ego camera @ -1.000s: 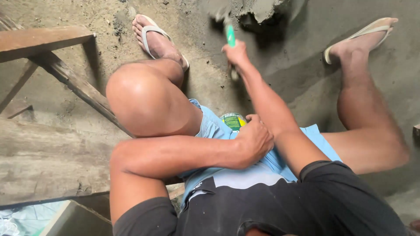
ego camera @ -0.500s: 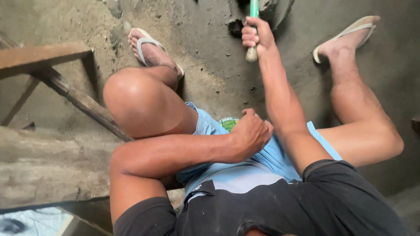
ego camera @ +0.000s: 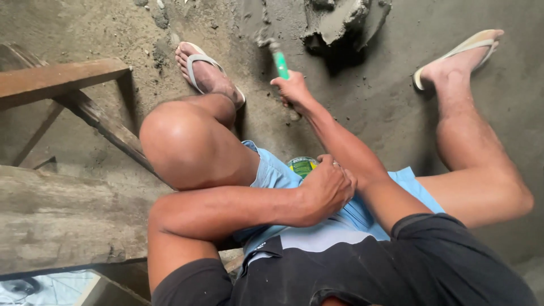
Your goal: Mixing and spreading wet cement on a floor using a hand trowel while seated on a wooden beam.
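While I am looking down over the knees, my right hand [ego camera: 293, 90] is clamping around a green-handled tool [ego camera: 277, 56] in the upper middle of the frame, its tip lying just below a lump of wet cement [ego camera: 334, 20] at the top edge. My left hand [ego camera: 328, 184] is resting curled shut in my lap at centre, touching a green-lidded can [ego camera: 301, 165] between my thighs. Wooden planks [ego camera: 56, 76] are showing at the left.
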